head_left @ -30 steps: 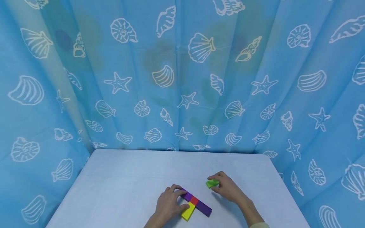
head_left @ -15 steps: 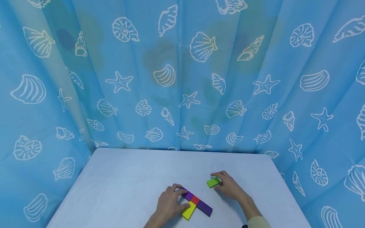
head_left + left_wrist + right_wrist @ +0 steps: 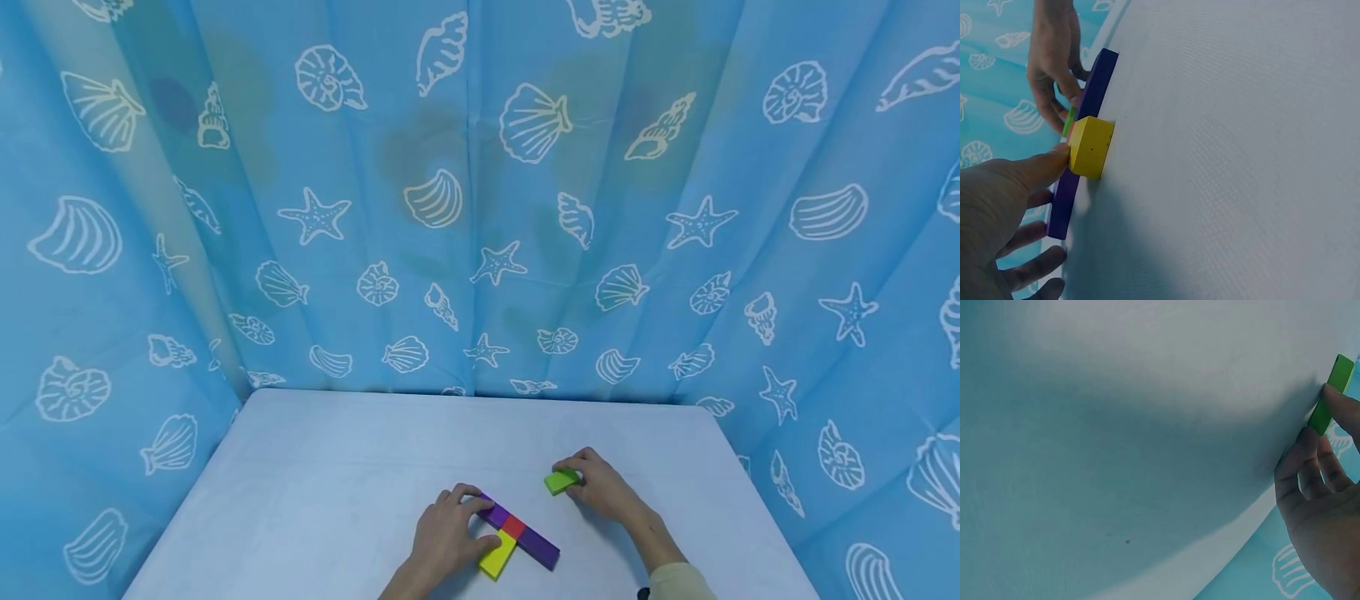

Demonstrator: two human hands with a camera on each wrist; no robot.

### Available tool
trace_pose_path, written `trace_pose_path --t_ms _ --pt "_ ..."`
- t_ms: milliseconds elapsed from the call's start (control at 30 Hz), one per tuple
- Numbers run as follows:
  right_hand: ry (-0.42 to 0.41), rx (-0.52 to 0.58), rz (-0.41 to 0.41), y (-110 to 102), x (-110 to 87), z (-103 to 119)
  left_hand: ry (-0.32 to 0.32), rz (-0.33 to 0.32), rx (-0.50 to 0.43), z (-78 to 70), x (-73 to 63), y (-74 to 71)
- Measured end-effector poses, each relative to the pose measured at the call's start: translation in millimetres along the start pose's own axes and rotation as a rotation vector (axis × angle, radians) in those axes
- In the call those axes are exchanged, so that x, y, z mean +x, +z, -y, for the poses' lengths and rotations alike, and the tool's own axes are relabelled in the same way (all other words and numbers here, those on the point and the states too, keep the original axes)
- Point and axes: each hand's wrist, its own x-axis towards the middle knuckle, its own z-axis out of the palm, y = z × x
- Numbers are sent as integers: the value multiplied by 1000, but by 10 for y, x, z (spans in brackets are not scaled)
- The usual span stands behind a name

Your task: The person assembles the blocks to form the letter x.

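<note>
On the table in the head view, a purple block point(image 3: 492, 514), a red block point(image 3: 513, 527) and a darker purple block point(image 3: 539, 548) form a straight row. A yellow block point(image 3: 498, 557) extends from the row toward the person. My left hand point(image 3: 444, 533) has its thumb on the yellow block and fingertips at the purple block's far end. To the upper right, my right hand point(image 3: 602, 487) pinches a green block point(image 3: 561, 481) between thumb and fingers. The right wrist view shows this green block point(image 3: 1331, 394) held close over the table.
A white table point(image 3: 337, 467) spreads under both hands. Blue curtains point(image 3: 465, 200) printed with white shells and starfish hang behind it and along both sides.
The green block has turned from a tilted pose to a flatter one in the right hand and shifted slightly right. The left hand keeps its place at the purple and yellow blocks.
</note>
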Motion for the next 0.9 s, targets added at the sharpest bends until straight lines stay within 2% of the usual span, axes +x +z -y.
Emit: trace_pose_path --t_ms 233,900 --pt "5 -4 -4 4 -24 22 -4 18 -1 0 9 12" --pt "-11 -7 -11 21 -20 -16 8 1 -9 14 -5 24"
